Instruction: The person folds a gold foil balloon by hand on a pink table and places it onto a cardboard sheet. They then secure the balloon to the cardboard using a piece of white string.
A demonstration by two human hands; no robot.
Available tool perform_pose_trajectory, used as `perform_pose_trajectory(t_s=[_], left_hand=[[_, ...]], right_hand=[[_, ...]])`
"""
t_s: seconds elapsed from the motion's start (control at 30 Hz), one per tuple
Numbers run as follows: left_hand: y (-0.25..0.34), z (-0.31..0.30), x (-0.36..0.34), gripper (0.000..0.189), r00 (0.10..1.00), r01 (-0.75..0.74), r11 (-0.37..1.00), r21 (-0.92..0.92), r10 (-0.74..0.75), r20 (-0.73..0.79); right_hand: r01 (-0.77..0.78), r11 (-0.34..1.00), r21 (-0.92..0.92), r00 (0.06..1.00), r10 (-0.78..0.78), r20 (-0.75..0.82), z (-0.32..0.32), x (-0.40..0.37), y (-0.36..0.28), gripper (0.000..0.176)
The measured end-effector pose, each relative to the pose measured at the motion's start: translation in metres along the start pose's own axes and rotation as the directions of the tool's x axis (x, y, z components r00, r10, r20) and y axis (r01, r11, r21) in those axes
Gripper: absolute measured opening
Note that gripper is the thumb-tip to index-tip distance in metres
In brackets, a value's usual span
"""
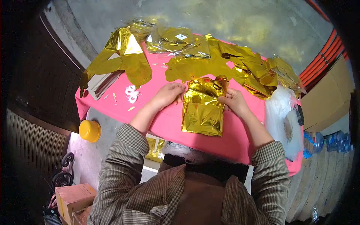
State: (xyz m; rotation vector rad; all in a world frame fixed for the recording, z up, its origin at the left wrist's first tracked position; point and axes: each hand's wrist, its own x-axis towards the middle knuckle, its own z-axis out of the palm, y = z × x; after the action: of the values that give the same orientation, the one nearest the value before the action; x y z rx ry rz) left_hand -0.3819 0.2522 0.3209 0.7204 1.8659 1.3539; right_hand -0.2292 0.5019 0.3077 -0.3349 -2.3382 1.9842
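Observation:
A folded flat gold foil balloon (203,112) lies on the pink-covered table in front of me, its upper part crumpled and shiny. My left hand (170,93) is closed at its upper left edge, fingers curled and fingertips partly hidden. On the other side, my right hand (234,101) pinches the right edge between thumb and fingers. Just beyond the hands, more flat gold foil (195,69) is spread out. To the left of my left hand lie small white rolls of string or ribbon (131,93) and a few little pale pieces.
Clear bags of gold foil (176,39) line the table's far edge. A stack of cards (103,86) sits at left, loose gold foil strips (258,73) at right. A translucent plastic bag (281,112) hangs over the right edge. A yellow bucket (89,131) and cardboard box (75,200) stand left.

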Motion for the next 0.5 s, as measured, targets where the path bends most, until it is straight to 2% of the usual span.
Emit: perform_pose_trajectory(t_s=[0.07,0.1,0.17,0.27,0.33,0.5], left_hand=[[-0.006,-0.004,-0.004,0.024,0.999,0.035,0.978,-0.205,-0.032,0.018],[-0.008,-0.006,-0.006,0.024,0.999,0.032,0.979,-0.202,-0.030,0.016],[-0.011,-0.009,-0.013,0.020,0.979,0.141,0.968,-0.207,-0.106,0.172],[-0.013,-0.006,-0.024,0.015,0.964,0.205,0.940,-0.271,-0.147,0.220],[-0.003,0.000,-0.034,0.015,0.965,0.199,0.936,-0.291,-0.137,0.222],[0.002,0.006,-0.037,0.015,0.975,0.174,0.932,-0.318,-0.118,0.186]], right_hand=[[-0.014,1.000,0.010,1.000,0.014,-0.002,0.000,-0.004,-0.003,0.013],[-0.021,0.999,0.037,1.000,0.021,-0.018,0.000,-0.007,-0.005,0.010],[-0.025,0.997,0.068,0.999,0.028,-0.034,-0.001,-0.008,-0.004,0.008],[-0.010,0.996,0.091,0.999,0.014,-0.045,-0.001,-0.009,-0.001,0.010],[0.004,0.987,0.161,0.999,0.004,-0.045,0.001,-0.010,-0.004,0.012],[-0.002,0.989,0.150,1.000,0.006,-0.026,0.002,-0.011,-0.004,0.012]])
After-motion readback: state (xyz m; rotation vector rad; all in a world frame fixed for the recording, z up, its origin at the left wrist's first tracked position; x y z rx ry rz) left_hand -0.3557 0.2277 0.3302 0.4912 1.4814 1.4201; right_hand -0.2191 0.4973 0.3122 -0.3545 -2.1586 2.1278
